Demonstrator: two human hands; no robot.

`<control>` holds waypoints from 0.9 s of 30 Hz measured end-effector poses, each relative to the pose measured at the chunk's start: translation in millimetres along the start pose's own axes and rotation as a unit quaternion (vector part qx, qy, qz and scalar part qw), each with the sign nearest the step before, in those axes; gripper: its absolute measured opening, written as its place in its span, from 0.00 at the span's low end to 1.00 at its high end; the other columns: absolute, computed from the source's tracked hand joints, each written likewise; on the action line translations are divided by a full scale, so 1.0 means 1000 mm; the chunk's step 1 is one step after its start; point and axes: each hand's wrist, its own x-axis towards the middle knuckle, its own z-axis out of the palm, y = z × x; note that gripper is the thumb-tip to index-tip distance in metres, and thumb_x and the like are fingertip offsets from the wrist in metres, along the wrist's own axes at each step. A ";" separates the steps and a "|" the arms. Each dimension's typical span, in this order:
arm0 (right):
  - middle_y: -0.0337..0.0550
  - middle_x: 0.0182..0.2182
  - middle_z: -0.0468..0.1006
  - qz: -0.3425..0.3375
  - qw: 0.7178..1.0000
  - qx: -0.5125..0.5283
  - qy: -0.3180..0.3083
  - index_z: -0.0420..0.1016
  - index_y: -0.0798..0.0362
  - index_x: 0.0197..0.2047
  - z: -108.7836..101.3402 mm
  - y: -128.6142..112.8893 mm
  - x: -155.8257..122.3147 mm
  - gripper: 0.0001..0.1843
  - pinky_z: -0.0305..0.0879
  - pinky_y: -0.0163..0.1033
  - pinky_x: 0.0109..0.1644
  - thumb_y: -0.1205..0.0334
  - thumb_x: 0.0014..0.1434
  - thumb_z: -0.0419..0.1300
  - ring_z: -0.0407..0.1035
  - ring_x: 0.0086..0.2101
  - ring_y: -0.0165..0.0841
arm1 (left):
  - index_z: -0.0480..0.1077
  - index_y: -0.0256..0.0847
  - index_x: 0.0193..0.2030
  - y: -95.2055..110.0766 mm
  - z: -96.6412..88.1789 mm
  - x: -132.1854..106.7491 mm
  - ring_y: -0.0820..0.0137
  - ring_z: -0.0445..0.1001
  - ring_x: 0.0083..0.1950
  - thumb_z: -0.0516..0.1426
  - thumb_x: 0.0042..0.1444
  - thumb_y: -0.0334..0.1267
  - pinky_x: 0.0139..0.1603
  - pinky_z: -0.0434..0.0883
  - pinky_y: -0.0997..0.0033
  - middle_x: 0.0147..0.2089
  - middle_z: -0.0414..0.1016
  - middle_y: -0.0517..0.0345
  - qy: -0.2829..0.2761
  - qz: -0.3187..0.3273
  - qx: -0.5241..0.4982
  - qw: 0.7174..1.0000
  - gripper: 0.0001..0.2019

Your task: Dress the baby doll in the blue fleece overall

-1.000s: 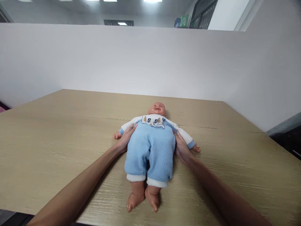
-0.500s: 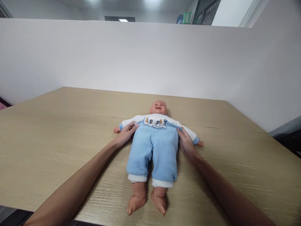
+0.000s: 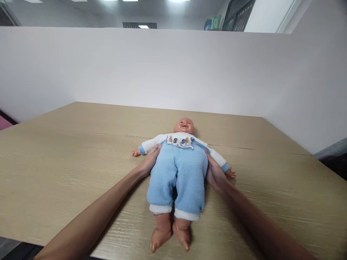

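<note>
A baby doll (image 3: 184, 126) lies on its back, its head away from me and bare feet towards me. It wears a white long-sleeved top and light blue fleece overalls (image 3: 177, 166) with white cuffs and an animal face on the bib. My left hand (image 3: 151, 159) presses against the doll's side at the left, its fingers curled round the waist. My right hand (image 3: 215, 173) grips the opposite side below the blue strap (image 3: 200, 144). The fingertips of both hands are partly hidden behind the overalls. The doll's arms stretch out to either side.
The doll rests on a light wood-grain table (image 3: 81, 151) with a thin seam across it. Behind the table stands a white partition (image 3: 162, 68). A dark object (image 3: 336, 162) lies beyond the right edge, and something pink (image 3: 4, 122) beyond the left.
Both hands have moved in from the pulled-out straps to the doll's sides. The straps now lie closer to the body, and the feet have shifted slightly.
</note>
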 end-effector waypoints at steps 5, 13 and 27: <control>0.44 0.59 0.84 -0.021 1.000 -0.004 -0.006 0.82 0.46 0.57 -0.004 -0.001 0.007 0.28 0.68 0.55 0.74 0.37 0.62 0.68 0.73 0.65 0.47 | 0.77 0.43 0.62 -0.004 0.008 0.003 0.51 0.75 0.66 0.64 0.61 0.65 0.70 0.68 0.51 0.64 0.80 0.46 -0.005 -0.031 -0.100 0.995 0.33; 0.44 0.57 0.85 -0.032 0.999 -0.004 0.001 0.82 0.46 0.55 -0.010 -0.002 0.014 0.26 0.67 0.56 0.74 0.40 0.60 0.71 0.74 0.64 0.47 | 0.79 0.41 0.54 0.000 0.002 0.008 0.58 0.77 0.53 0.66 0.63 0.59 0.58 0.71 0.60 0.52 0.82 0.51 -0.041 -0.032 -0.148 0.988 0.24; 0.37 0.39 0.81 -0.111 0.988 -0.109 -0.002 0.74 0.46 0.40 -0.014 -0.013 0.017 0.14 0.70 0.46 0.60 0.47 0.60 0.68 0.75 0.46 0.42 | 0.70 0.43 0.40 0.018 -0.016 0.007 0.66 0.63 0.40 0.57 0.71 0.58 0.44 0.62 0.67 0.39 0.69 0.61 -0.082 0.082 0.081 0.990 0.19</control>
